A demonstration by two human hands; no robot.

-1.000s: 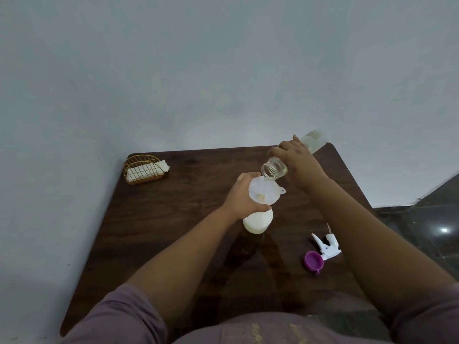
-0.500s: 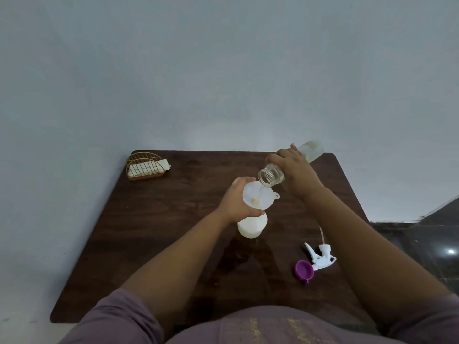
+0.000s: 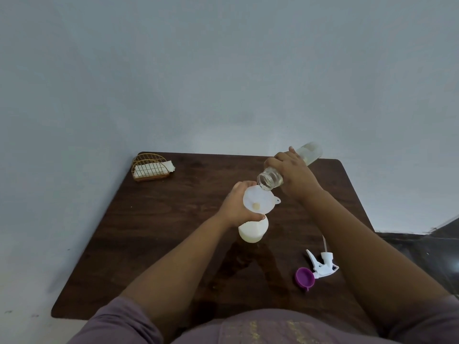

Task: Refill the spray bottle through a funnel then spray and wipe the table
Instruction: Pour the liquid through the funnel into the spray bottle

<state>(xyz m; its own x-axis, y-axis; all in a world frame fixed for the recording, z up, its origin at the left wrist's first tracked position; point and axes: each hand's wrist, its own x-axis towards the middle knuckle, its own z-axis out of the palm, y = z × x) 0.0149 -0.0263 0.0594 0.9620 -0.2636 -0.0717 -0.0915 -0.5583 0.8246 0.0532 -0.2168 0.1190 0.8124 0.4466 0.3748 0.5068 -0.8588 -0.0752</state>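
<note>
**Pouring liquid through a funnel into the spray bottle, seen from the head camera**

A dark wooden table [image 3: 154, 234] fills the lower half of the view, set against a pale wall [image 3: 223, 70]. Both forearms reach over it from the near edge, in mauve sleeves [image 3: 119, 321].

The right hand [image 3: 294, 173] is wrapped around a clear refill bottle [image 3: 309, 151], fingers curled over its body. The bottle is tilted, base raised toward the far right corner of the table and open threaded mouth lowered toward the person, just over the far rim of the funnel. Pale liquid shows in its raised end.

The left hand [image 3: 237, 207] grips the neck area of the white spray bottle [image 3: 253, 230], fingers and thumb curled round it just below the funnel. The spray bottle stands upright near the middle of the table, its sprayer head off.

The white funnel [image 3: 258, 203] sits in the spray bottle's mouth, bowl open upward, a small tab jutting from its right rim. A small yellowish pool shows at the bottom of its bowl.

At the far left corner stands a gold wire holder [image 3: 150, 167] with white folded cloth or paper [image 3: 151, 167] in it.

To the right of the spray bottle, well apart from it, the white trigger sprayer head [image 3: 321, 264] lies on its side, its thin dip tube pointing away from the person. Touching it on the left lies a purple cap [image 3: 305, 276], hollow side up.
</note>
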